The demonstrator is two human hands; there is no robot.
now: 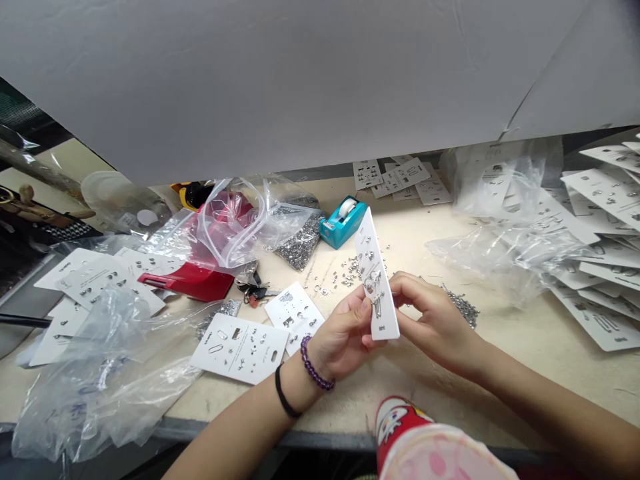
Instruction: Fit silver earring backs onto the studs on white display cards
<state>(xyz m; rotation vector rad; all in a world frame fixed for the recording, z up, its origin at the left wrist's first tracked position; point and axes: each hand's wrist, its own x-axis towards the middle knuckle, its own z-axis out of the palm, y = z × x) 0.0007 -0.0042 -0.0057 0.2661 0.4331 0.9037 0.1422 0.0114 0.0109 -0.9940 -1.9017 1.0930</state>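
Note:
A white earring card (373,267) with several silver pieces on its front stands tilted upright between my hands. My left hand (345,330), with a purple bead bracelet and a black band at the wrist, pinches the card's lower left edge, thumb on the front. Behind the card is my right hand (433,320), its fingers curled against the back; the fingertips are partly hidden, so what they hold cannot be made out. Small metal parts (350,272) lie scattered beyond the card, and a pile of silver pins (463,308) sits right of my right hand.
A teal tape dispenser (343,223) stands behind the card. Left are a red stapler-like tool (193,281), loose cards (243,347), a bag of metal beads (297,237) and plastic bags (110,373). Stacked cards (600,313) lie right. A white panel (300,87) overhangs the back.

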